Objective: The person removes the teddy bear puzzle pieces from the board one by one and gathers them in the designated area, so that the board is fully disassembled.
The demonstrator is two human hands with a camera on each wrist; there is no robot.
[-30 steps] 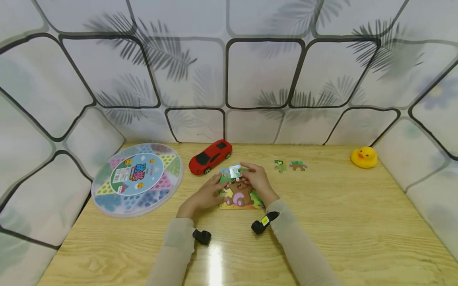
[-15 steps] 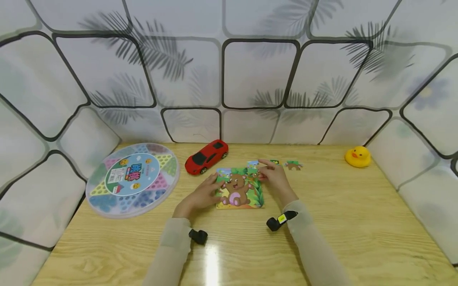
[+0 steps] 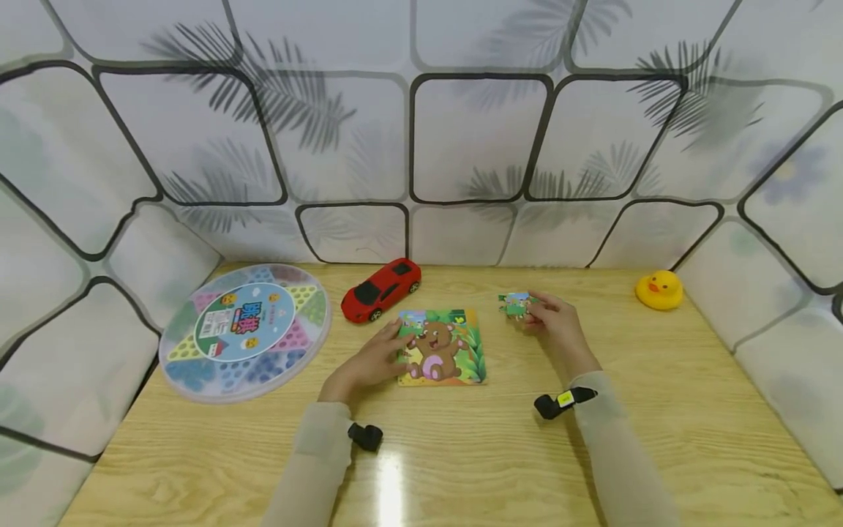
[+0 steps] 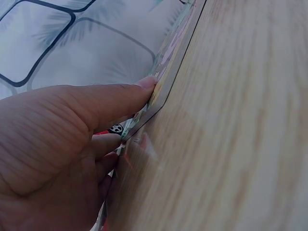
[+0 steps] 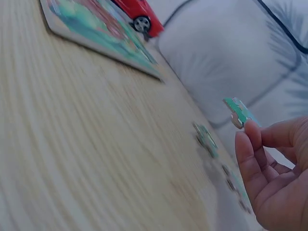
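In the head view my right hand (image 3: 556, 322) pinches a small jigsaw piece (image 3: 517, 302) between thumb and fingertips. The right wrist view shows that piece (image 5: 239, 112) raised above the table, over two loose jigsaw pieces (image 5: 207, 140) that lie near the wall. From the head these loose ones are mostly hidden behind the held piece and the hand. A jigsaw board (image 3: 443, 348) with a brown bear picture lies flat in the middle. My left hand (image 3: 372, 359) rests at its left edge, fingers extended, with the thumb (image 4: 139, 89) touching the board's edge in the left wrist view.
Behind the board stands a red toy car (image 3: 382, 290). On the left lies a round Chinese checkers box (image 3: 246, 333). A yellow rubber duck (image 3: 659, 290) sits at the far right. A patterned wall (image 3: 481, 139) closes off the back and sides of the wooden table (image 3: 461, 454).
My right hand has moved right, carrying the jigsaw piece from over the bear board to above the loose pieces. The left hand stays at the board's left edge.
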